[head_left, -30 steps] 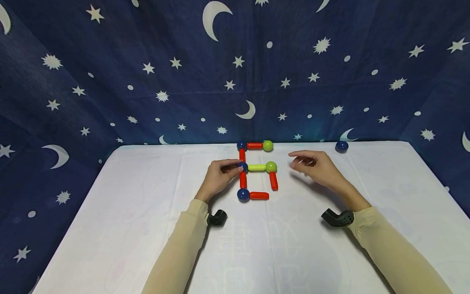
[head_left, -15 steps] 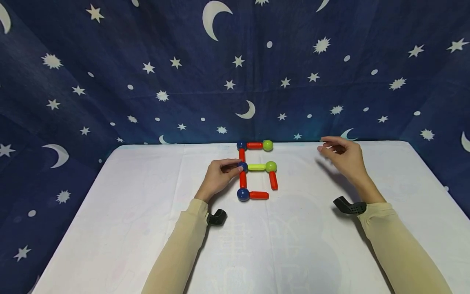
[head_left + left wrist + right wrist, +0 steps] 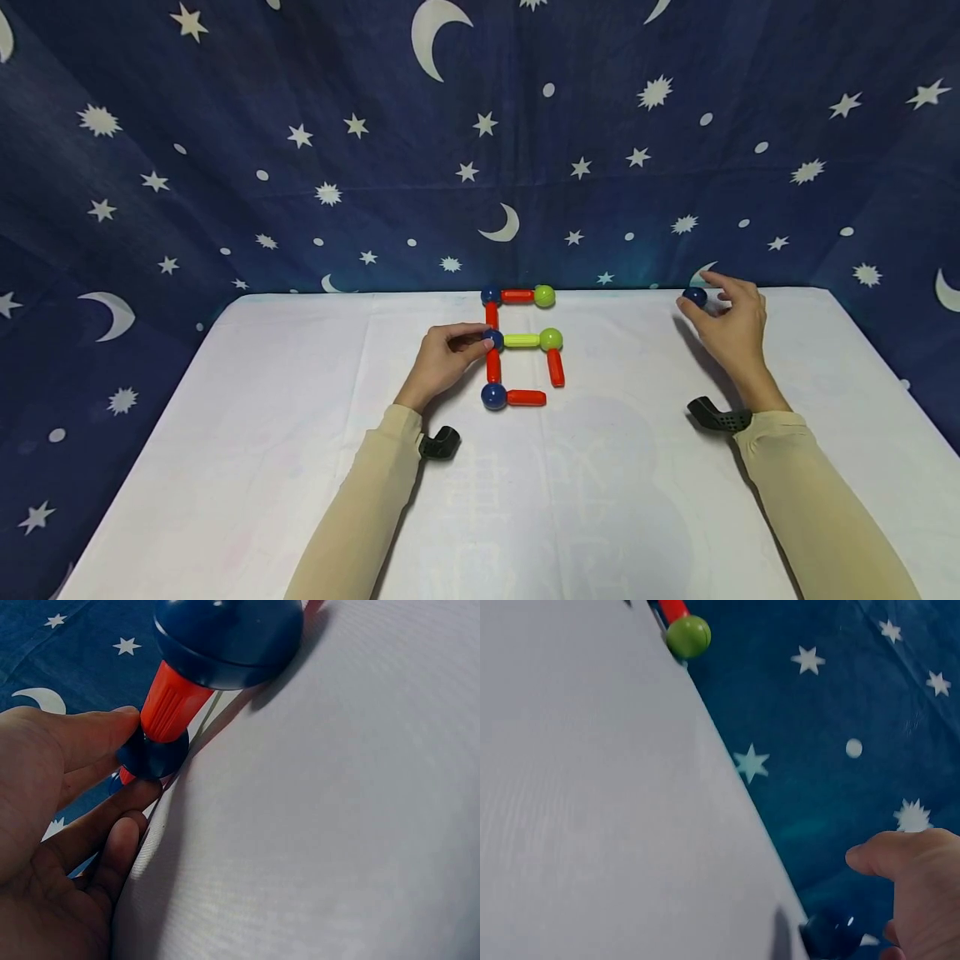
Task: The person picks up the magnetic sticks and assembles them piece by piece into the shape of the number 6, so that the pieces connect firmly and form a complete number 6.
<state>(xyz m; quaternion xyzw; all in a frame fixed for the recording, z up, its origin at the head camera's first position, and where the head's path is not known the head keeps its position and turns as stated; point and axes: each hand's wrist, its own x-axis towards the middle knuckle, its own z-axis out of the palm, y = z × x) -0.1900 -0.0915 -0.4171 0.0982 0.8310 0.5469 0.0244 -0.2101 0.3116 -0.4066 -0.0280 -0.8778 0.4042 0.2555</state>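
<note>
My left hand (image 3: 444, 360) pinches the middle blue ball (image 3: 166, 756) of a flat figure of magnetic balls and rods, thumb and fingers on either side of it. A red rod (image 3: 171, 709) joins this ball to the front blue ball (image 3: 494, 397). A yellow-green rod (image 3: 522, 341) runs right from the pinched ball to a green ball (image 3: 551, 339), from which another red rod (image 3: 556, 368) points forward. At the table's back right, my right hand (image 3: 729, 321) is spread around a loose blue ball (image 3: 829, 934); the thumb stands apart from it in the right wrist view.
The figure's back row has a blue ball (image 3: 491, 297), a red rod (image 3: 517, 296) and a green ball (image 3: 544, 296). One red rod (image 3: 527, 398) extends right from the front ball. A dark star-patterned cloth (image 3: 360, 167) hangs behind the white table (image 3: 622, 500).
My right hand has moved right and back, from beside the figure to the loose blue ball. My left hand keeps its pinch on the middle ball.
</note>
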